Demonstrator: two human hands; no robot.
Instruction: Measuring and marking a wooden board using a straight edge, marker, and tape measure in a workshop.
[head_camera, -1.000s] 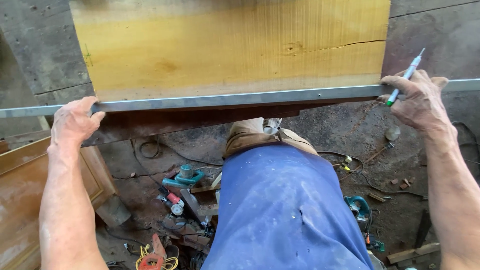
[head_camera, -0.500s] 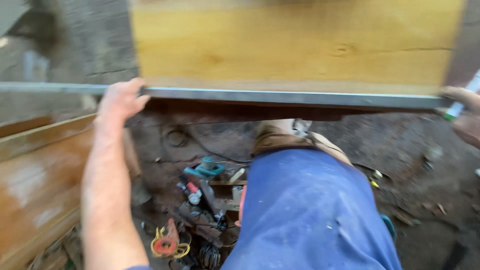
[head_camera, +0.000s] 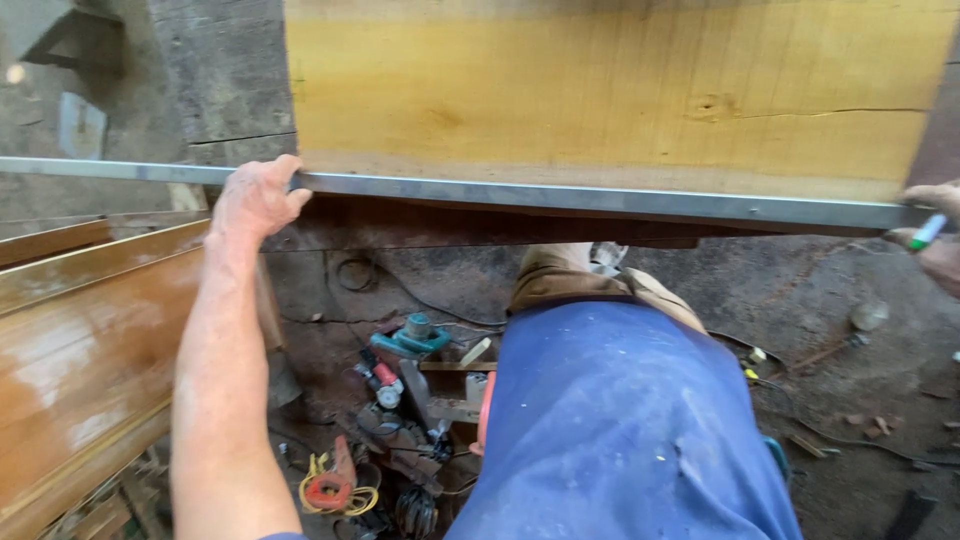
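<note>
A long grey metal straightedge lies across the near edge of a wide yellow wooden board. My left hand presses down on the straightedge just left of the board's corner, fingers curled over it. At the frame's right edge my right hand rests against the straightedge's other end and holds a green-and-white marker; most of that hand is cut off. A dark wooden beam shows under the board.
Varnished brown wooden panels lean at the lower left. On the dirt floor lie a teal power tool, other tools, coiled yellow wire and cables. My blue-clothed body fills the lower middle.
The view has swung left, so my right hand has slid to the frame's right edge. Both hands stay on the straightedge against the board.
</note>
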